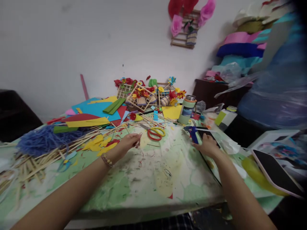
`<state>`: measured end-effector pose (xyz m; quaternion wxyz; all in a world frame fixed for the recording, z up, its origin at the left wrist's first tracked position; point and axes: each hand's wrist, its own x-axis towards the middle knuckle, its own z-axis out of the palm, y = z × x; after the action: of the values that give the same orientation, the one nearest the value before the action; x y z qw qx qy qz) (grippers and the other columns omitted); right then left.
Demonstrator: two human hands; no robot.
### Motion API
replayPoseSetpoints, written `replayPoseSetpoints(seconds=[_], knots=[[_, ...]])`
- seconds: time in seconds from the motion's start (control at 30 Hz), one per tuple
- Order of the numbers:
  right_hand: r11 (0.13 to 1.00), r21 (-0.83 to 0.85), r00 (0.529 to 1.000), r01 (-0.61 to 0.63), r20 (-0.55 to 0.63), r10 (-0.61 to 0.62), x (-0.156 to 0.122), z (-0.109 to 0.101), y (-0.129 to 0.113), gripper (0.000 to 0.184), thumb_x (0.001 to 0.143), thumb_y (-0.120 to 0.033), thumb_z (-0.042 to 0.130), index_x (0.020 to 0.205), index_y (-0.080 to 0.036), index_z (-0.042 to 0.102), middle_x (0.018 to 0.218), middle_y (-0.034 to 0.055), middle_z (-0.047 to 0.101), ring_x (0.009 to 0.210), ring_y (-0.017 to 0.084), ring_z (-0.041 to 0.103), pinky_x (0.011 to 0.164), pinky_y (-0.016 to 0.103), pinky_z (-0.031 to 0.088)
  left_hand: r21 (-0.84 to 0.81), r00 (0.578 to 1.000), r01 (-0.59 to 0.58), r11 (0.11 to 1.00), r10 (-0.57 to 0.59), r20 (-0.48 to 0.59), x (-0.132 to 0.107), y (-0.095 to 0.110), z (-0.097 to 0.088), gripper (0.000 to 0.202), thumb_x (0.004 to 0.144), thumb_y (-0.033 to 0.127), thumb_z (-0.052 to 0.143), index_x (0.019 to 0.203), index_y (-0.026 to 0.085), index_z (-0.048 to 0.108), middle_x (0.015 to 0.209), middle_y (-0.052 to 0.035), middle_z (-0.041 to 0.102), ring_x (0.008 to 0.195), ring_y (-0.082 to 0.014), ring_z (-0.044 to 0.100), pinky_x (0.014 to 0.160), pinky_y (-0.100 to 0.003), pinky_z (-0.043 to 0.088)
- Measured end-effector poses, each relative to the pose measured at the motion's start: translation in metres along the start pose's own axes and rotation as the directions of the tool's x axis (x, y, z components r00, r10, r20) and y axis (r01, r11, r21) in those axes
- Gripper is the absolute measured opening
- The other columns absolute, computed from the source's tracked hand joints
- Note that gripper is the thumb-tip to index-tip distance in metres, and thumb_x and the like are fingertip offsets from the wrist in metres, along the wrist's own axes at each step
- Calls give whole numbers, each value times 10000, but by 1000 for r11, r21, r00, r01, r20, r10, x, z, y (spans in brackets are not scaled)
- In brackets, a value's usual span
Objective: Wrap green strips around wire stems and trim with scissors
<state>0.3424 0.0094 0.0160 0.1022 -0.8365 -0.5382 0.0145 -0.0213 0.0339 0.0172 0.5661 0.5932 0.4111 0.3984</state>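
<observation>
My left hand (pixel 131 141) hovers over the table with its fingertips pinched together; anything between them is too small to make out. Just beyond it lie scissors (pixel 154 136) with red and yellow handles. My right hand (pixel 206 145) is closed at the handle of a blue glue gun (pixel 193 134), whose dark cord runs down toward the table's front edge. Partly under that hand is a dark flat object (pixel 212 136). Yellow paper petals (pixel 98 143) are scattered to the left of my left hand.
Bamboo sticks (pixel 48 163) and blue shredded strips (pixel 48 140) cover the left side. Coloured sheets (pixel 96 107) and small flowered lattice frames (pixel 141 95) stand at the back. A thermos (pixel 187 110) stands behind the glue gun; a phone (pixel 275 171) lies at the right edge.
</observation>
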Motion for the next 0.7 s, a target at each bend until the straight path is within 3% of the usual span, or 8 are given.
replayPoseSetpoints(seconds=[0.07, 0.13, 0.2, 0.27, 0.37, 0.47, 0.6, 0.7], knots=[[985, -85, 989, 149, 27, -148, -25, -28, -2, 692, 761, -556, 524, 1263, -79, 505, 1303, 247, 505, 1142, 392, 520, 845, 446, 437, -54, 1000, -3, 999, 2, -22, -10, -3, -11, 437, 746, 508, 614, 533, 146, 494, 492, 16, 473, 477, -75, 396, 508, -224, 301], [969, -42, 963, 242, 135, -234, -52, -55, -16, 555, 798, -574, 462, 1129, -151, 604, 1090, 187, 652, 947, 324, 627, 732, 383, 459, -115, 999, -5, 993, 1, -39, -15, -6, -11, 396, 702, 504, 655, 596, 147, 519, 544, 20, 493, 513, -78, 424, 527, -217, 324], [928, 63, 906, 367, 204, -372, -76, -72, -43, 504, 807, -606, 438, 1052, -211, 633, 947, 119, 697, 790, 253, 649, 637, 319, 438, -162, 999, -7, 987, 0, -46, -16, -9, 0, 384, 649, 493, 699, 658, 148, 531, 593, 27, 501, 540, -73, 434, 539, -208, 334], [855, 169, 839, 491, 172, -516, -92, -74, -79, 424, 836, -568, 429, 973, -231, 647, 882, 76, 703, 717, 197, 633, 591, 273, 398, -214, 1000, 13, 977, -17, -16, -13, -10, 17, 398, 609, 479, 733, 656, 142, 527, 580, 32, 493, 520, -62, 410, 523, -201, 311], [731, 156, 737, 664, 26, -675, -94, -50, -134, 353, 888, -461, 403, 805, -221, 647, 765, 52, 682, 681, 170, 594, 559, 257, 328, -303, 993, 47, 952, -11, 121, -8, -12, 37, 449, 629, 550, 696, 622, 146, 501, 548, 31, 475, 499, -67, 401, 511, -211, 302], [614, 197, 642, 765, -141, -754, -81, -9, -170, 355, 924, -401, 353, 769, -197, 598, 744, 46, 647, 665, 147, 553, 571, 248, 312, -313, 995, -27, 949, 55, 81, -5, -18, 35, 484, 665, 596, 646, 573, 155, 468, 499, 37, 439, 466, -68, 364, 488, -221, 276], [366, 285, 428, 886, -196, -882, -70, 42, -184, 377, 946, -365, 297, 712, -185, 531, 695, 39, 600, 657, 138, 525, 606, 247, 332, -271, 999, -47, 961, 42, -21, -10, -29, 20, 505, 713, 632, 577, 568, 165, 449, 472, 44, 413, 442, -69, 321, 471, -229, 245], [288, 312, 373, 905, -260, -891, -72, 61, -182, 343, 953, -343, 269, 771, -185, 513, 711, 44, 584, 645, 145, 505, 608, 258, 340, -224, 997, -22, 974, 5, -74, -16, -33, 19, 535, 701, 684, 548, 580, 175, 435, 472, 53, 387, 441, -73, 299, 461, -236, 231]])
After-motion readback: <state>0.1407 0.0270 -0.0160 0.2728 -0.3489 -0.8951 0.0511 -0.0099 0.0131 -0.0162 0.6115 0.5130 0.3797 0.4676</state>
